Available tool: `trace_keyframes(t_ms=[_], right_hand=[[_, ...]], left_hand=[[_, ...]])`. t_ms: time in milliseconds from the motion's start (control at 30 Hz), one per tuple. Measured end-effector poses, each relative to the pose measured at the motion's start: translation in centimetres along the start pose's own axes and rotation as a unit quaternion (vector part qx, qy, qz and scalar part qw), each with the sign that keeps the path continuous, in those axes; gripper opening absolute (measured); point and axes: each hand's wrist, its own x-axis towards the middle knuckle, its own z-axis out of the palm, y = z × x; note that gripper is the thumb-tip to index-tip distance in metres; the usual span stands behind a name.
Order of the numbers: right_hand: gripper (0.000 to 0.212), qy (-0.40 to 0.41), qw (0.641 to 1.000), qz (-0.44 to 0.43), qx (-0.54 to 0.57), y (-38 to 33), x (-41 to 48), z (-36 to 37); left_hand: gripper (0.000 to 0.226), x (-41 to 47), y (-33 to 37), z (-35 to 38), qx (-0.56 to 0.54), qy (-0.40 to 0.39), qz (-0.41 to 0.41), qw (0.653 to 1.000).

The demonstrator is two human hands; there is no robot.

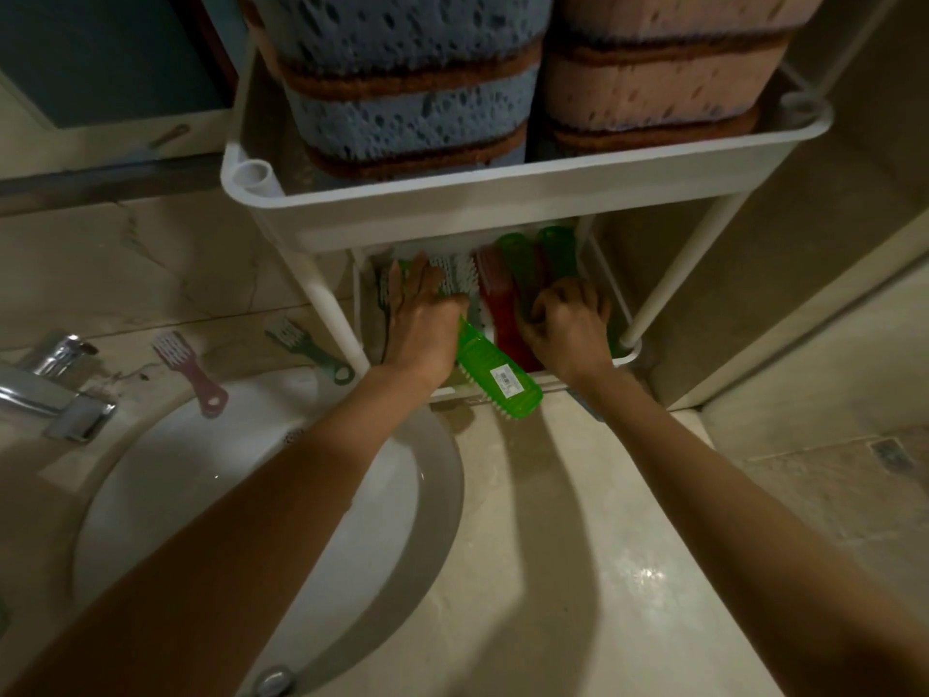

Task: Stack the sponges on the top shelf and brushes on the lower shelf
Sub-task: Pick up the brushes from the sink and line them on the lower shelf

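On the white plastic lower shelf [631, 351], the left hand [421, 318] presses flat on a translucent green brush [495, 373] — the right hand [569, 320] curls, grasp unclear.

Blue sponges [402, 93] stacked at top centre, pink sponges [653, 78] stacked just beside them at upper right, both in the white top shelf [502, 206], lower shelf [628, 352] mid-frame holding a red brush [502, 309] and green brushes [558, 249] side by side, a labelled green brush [495, 374] tilted over its front edge, pink small brush [193, 369] and dark green small brush [311, 352] flat at left.
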Motion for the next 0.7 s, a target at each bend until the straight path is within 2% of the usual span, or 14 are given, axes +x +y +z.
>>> trace_keyframes(t_ms=[233,367,700], right_hand=[[0.041,-0.053,0.998,0.025,-0.036,-0.8,1.3,-0.9],[0.053,-0.052,0.997,0.039,-0.052,-1.3,1.7,-0.9],[0.039,-0.021,0.997,0.059,-0.051,-1.4,1.5,-1.1]], left_hand=[[0.031,0.0,0.0,0.2,0.003,0.0,0.004,1.0],[0.03,-0.1,0.0,0.1,0.002,0.009,0.007,1.0],[0.03,0.7,-0.6,0.1,0.003,-0.006,-0.001,1.0]])
